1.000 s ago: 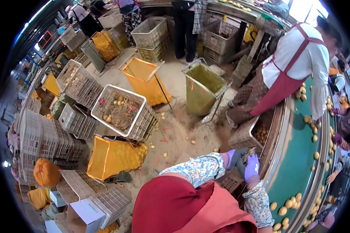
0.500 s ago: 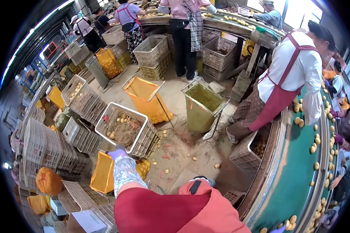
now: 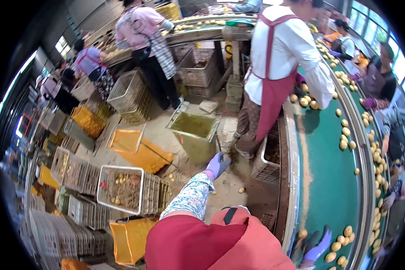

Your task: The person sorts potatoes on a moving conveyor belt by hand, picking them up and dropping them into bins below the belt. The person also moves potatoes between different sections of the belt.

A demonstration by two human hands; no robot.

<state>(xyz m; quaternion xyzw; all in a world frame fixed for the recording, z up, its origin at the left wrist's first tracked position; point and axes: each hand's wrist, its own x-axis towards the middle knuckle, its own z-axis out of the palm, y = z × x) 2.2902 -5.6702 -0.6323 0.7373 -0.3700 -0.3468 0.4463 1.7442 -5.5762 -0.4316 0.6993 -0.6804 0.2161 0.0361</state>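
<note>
My left hand (image 3: 218, 165), in a purple glove below a floral sleeve, reaches out over the floor with its fingers apart and nothing in them. Just beyond it in view stands an olive-green bag (image 3: 194, 128) held open on a metal frame. At lower right, my right hand (image 3: 318, 245), in a purple glove with dark fingers, is low over the green conveyor belt (image 3: 326, 184). Its fingers are spread, with one potato (image 3: 303, 234) close to the fingertips. A cluster of potatoes (image 3: 342, 243) lies on the belt to its right.
A crate (image 3: 142, 191) of potatoes and dry debris stands at left, near orange mesh bags (image 3: 141, 150). Stacked crates (image 3: 60, 234) fill the lower left. A co-worker in a red apron (image 3: 274, 103) leans over the belt ahead. Other people work across the belt.
The view has turned right. My left hand has swung away from the debris crate toward the olive-green bag. My right hand has come further into view over the belt.
</note>
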